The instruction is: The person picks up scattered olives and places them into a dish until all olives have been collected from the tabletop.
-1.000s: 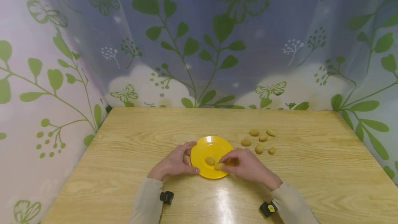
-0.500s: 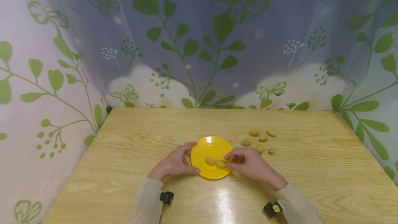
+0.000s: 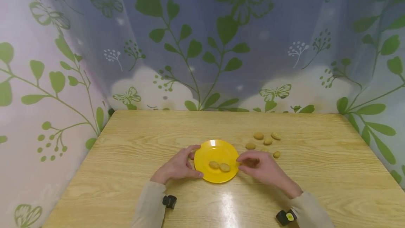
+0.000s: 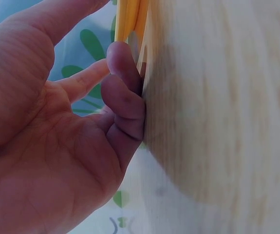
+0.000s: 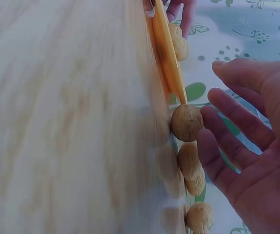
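Observation:
A yellow plate (image 3: 215, 147) lies on the table with two small potatoes on it, a left one (image 3: 213, 165) and a right one (image 3: 225, 167), side by side. My left hand (image 3: 178, 164) holds the plate's left rim between thumb and forefinger; the left wrist view has its other fingers curled against the tabletop. Just off the plate's right rim, my right hand (image 3: 264, 168) has thumb and forefinger parted, nothing between them. In the right wrist view its fingers are spread, and a potato (image 5: 187, 123) on the table appears close to the fingertips.
Several more small potatoes lie right of the plate, among them one at the back (image 3: 258, 135) and one at the far right (image 3: 276, 154); my right hand partly covers another (image 3: 265, 149). A leaf-patterned curtain (image 3: 202, 45) hangs behind the wooden table (image 3: 142, 129).
My right hand let go of the right potato on the plate and drew back to the right, past the rim. The left hand stays on the plate.

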Action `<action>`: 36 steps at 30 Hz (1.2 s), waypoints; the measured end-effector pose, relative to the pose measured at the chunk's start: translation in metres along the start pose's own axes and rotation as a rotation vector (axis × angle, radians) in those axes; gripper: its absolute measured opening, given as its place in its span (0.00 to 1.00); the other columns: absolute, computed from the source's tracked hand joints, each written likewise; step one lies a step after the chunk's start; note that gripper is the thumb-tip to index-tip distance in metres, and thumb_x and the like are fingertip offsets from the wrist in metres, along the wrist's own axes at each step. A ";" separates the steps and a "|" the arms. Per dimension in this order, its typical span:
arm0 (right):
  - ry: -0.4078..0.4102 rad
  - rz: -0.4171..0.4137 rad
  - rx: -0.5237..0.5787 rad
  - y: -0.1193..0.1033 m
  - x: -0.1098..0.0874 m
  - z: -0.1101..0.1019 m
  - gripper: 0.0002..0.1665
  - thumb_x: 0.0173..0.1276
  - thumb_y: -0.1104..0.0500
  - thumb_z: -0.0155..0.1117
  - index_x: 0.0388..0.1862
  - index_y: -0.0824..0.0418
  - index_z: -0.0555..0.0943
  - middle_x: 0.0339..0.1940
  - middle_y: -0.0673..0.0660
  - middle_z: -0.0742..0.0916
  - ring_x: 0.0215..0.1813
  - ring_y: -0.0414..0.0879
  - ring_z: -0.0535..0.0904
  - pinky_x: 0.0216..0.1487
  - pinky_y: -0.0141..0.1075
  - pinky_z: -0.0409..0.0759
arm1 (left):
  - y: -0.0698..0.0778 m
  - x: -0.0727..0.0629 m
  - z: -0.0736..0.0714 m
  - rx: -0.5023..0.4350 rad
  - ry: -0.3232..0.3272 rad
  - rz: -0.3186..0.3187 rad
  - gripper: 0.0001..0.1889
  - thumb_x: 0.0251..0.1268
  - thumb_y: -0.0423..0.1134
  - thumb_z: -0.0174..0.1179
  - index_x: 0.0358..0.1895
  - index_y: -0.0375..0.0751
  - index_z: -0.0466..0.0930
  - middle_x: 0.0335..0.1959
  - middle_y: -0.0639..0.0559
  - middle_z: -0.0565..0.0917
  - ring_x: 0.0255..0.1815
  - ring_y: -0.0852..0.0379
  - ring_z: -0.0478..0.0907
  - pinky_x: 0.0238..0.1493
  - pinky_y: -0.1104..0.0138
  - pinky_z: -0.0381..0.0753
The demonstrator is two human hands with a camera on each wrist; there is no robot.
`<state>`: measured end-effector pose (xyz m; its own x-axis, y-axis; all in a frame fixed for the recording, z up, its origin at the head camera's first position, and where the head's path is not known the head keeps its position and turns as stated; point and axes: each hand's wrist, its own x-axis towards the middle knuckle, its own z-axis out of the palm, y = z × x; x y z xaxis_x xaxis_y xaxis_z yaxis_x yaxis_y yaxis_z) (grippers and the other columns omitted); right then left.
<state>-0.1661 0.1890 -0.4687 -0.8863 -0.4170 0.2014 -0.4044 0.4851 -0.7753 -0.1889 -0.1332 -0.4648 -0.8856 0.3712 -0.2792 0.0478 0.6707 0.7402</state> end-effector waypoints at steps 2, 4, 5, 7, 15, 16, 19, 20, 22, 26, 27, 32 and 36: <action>0.009 -0.002 0.007 0.002 -0.002 -0.001 0.12 0.62 0.63 0.75 0.45 0.54 0.89 0.46 0.51 0.91 0.42 0.33 0.82 0.41 0.30 0.83 | 0.000 0.000 0.000 0.003 0.000 0.001 0.50 0.51 0.49 0.80 0.78 0.54 0.62 0.57 0.47 0.75 0.38 0.56 0.74 0.40 0.65 0.75; 0.016 -0.009 0.012 0.004 -0.003 -0.002 0.12 0.62 0.63 0.75 0.45 0.55 0.89 0.45 0.51 0.91 0.41 0.33 0.82 0.39 0.31 0.83 | 0.000 0.000 0.001 0.004 0.001 -0.002 0.50 0.51 0.49 0.80 0.78 0.54 0.62 0.57 0.47 0.75 0.39 0.56 0.74 0.40 0.65 0.74; 0.020 -0.015 0.013 0.004 -0.004 -0.003 0.13 0.62 0.63 0.75 0.45 0.55 0.89 0.45 0.51 0.91 0.41 0.33 0.82 0.39 0.31 0.84 | 0.000 0.000 0.001 0.005 0.002 -0.003 0.50 0.51 0.49 0.80 0.78 0.54 0.62 0.57 0.47 0.75 0.39 0.56 0.74 0.40 0.65 0.74; 0.029 -0.029 0.011 0.005 -0.005 -0.004 0.12 0.62 0.63 0.76 0.45 0.55 0.89 0.44 0.51 0.91 0.40 0.34 0.83 0.39 0.31 0.84 | 0.000 0.000 0.001 0.005 0.003 -0.002 0.50 0.51 0.49 0.80 0.78 0.54 0.62 0.57 0.47 0.75 0.38 0.56 0.74 0.40 0.66 0.74; 0.073 -0.071 -0.031 0.011 -0.012 -0.009 0.12 0.62 0.64 0.76 0.44 0.54 0.89 0.43 0.52 0.91 0.42 0.35 0.84 0.37 0.31 0.84 | 0.000 -0.001 0.002 -0.013 0.006 0.014 0.50 0.51 0.48 0.81 0.78 0.54 0.62 0.56 0.47 0.74 0.37 0.56 0.74 0.39 0.66 0.74; 0.073 -0.071 -0.037 0.012 -0.013 -0.010 0.11 0.62 0.64 0.76 0.43 0.54 0.89 0.43 0.52 0.91 0.41 0.34 0.83 0.36 0.31 0.84 | 0.000 -0.001 0.002 -0.015 0.008 0.013 0.50 0.50 0.47 0.81 0.78 0.54 0.62 0.56 0.47 0.74 0.37 0.56 0.74 0.39 0.66 0.75; 0.074 -0.056 -0.060 0.014 -0.015 -0.013 0.11 0.62 0.64 0.76 0.43 0.54 0.89 0.43 0.51 0.91 0.40 0.32 0.82 0.36 0.31 0.83 | 0.000 -0.001 0.002 -0.019 0.009 0.013 0.50 0.50 0.47 0.81 0.78 0.53 0.62 0.56 0.46 0.74 0.37 0.56 0.74 0.39 0.66 0.74; 0.071 -0.045 -0.064 0.015 -0.016 -0.014 0.11 0.62 0.63 0.76 0.43 0.54 0.89 0.43 0.51 0.91 0.40 0.32 0.82 0.36 0.31 0.83 | 0.000 -0.001 0.002 -0.020 0.009 0.012 0.50 0.50 0.47 0.81 0.78 0.53 0.62 0.56 0.46 0.74 0.37 0.56 0.74 0.39 0.66 0.74; 0.064 -0.021 -0.071 0.016 -0.018 -0.016 0.11 0.62 0.62 0.76 0.44 0.54 0.89 0.43 0.50 0.91 0.40 0.32 0.82 0.36 0.30 0.83 | 0.000 0.000 0.002 -0.021 0.009 0.008 0.50 0.50 0.47 0.81 0.78 0.54 0.62 0.56 0.46 0.74 0.37 0.56 0.74 0.39 0.66 0.74; 0.052 0.002 -0.069 0.018 -0.021 -0.020 0.12 0.62 0.62 0.76 0.45 0.54 0.89 0.40 0.48 0.90 0.39 0.33 0.81 0.37 0.31 0.83 | 0.000 0.000 0.002 -0.020 0.007 0.000 0.51 0.50 0.48 0.81 0.78 0.55 0.62 0.56 0.47 0.74 0.37 0.56 0.74 0.39 0.66 0.75; 0.050 0.006 -0.071 0.019 -0.022 -0.020 0.12 0.62 0.61 0.76 0.45 0.54 0.89 0.39 0.47 0.90 0.39 0.33 0.81 0.37 0.31 0.83 | 0.000 0.000 0.002 -0.020 0.007 -0.001 0.51 0.50 0.48 0.81 0.78 0.55 0.62 0.56 0.47 0.74 0.37 0.56 0.74 0.39 0.66 0.75; 0.030 0.027 -0.094 0.024 -0.025 -0.024 0.12 0.62 0.61 0.77 0.44 0.52 0.89 0.39 0.46 0.89 0.39 0.32 0.81 0.37 0.30 0.83 | 0.000 0.001 0.001 -0.025 0.007 -0.005 0.51 0.49 0.48 0.81 0.78 0.55 0.62 0.56 0.47 0.74 0.37 0.56 0.74 0.39 0.65 0.75; 0.024 0.026 -0.131 0.027 -0.025 -0.026 0.12 0.61 0.62 0.77 0.43 0.52 0.89 0.38 0.46 0.88 0.37 0.31 0.80 0.36 0.29 0.82 | 0.000 0.001 0.001 -0.026 0.007 -0.002 0.51 0.49 0.47 0.81 0.78 0.54 0.62 0.55 0.47 0.74 0.38 0.56 0.74 0.39 0.65 0.74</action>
<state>-0.1607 0.2329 -0.4795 -0.9015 -0.3849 0.1980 -0.4058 0.5926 -0.6958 -0.1888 -0.1322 -0.4662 -0.8889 0.3650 -0.2767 0.0337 0.6545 0.7553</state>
